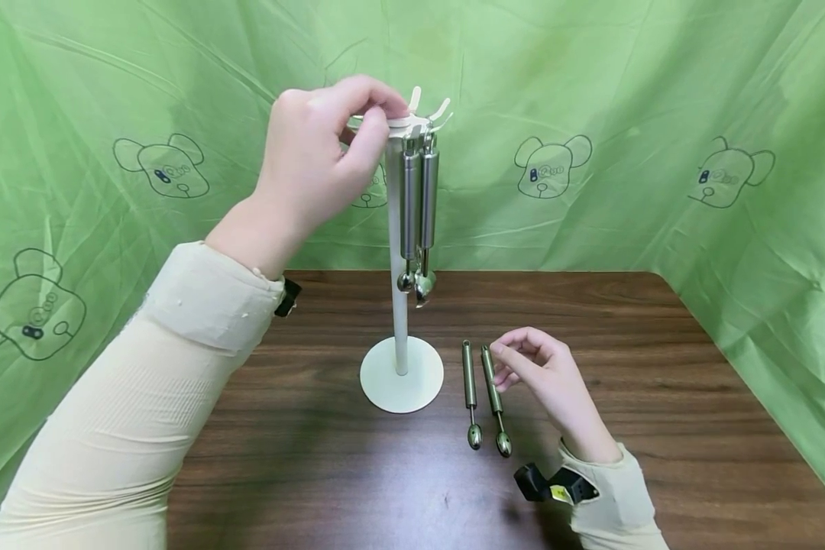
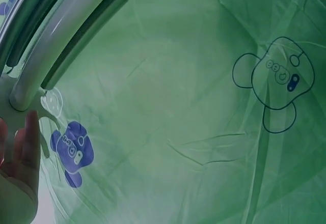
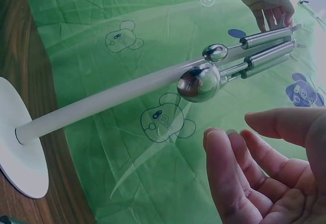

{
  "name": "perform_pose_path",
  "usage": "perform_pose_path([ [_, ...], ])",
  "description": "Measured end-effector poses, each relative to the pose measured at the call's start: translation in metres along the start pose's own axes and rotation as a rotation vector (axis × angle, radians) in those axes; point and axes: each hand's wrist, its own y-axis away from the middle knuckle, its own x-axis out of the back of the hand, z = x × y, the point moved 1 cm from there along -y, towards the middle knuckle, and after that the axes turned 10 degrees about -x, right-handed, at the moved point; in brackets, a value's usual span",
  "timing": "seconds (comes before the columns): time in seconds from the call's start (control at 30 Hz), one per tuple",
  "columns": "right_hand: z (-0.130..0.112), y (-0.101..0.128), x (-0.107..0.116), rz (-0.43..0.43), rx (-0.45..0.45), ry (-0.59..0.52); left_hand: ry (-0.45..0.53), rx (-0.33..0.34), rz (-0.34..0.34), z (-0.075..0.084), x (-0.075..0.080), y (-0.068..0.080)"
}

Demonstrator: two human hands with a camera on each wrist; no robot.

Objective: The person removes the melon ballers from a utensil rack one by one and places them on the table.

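Observation:
A white hanging stand rises from a round base and has a hooked top. My left hand grips that top, thumb and forefinger bent about its near-left side; in the left wrist view the fingers reach up to the hub. Metal scoops with cylindrical handles hang from the hooks, their rounded heads pointing down. On the table lie two more small scoops, a left one and a right one. My right hand hovers beside the right one's handle, thumb and fingers apart, holding nothing.
A dark wood-grain table carries the stand's round white base. Green fabric with printed bear faces surrounds the table at the back and sides. A black device is strapped at the right wrist.

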Motion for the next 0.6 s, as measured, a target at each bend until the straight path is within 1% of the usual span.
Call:
perform_pose_path([
  [0.2,-0.0018,0.0031,-0.0038,-0.007,0.0,0.011,-0.016,-0.017,0.003,-0.0011,-0.0003,0.0],
  [0.23,-0.002,0.0034,-0.0045,-0.008,-0.003,0.011,-0.016,-0.029,0.008,-0.0014,-0.0003,-0.0001],
  [0.37,-0.0036,0.0035,-0.0069,-0.014,-0.004,0.012,-0.006,-0.038,0.014,-0.0016,0.0004,-0.0007],
  [0.5,-0.0061,0.0043,-0.008,-0.011,0.009,0.01,0.0,-0.087,0.033,-0.0026,0.0006,-0.001],
  [0.6,-0.0078,0.0048,-0.0085,-0.011,0.025,0.007,0.003,-0.09,0.025,-0.0035,0.0009,-0.0017],
])
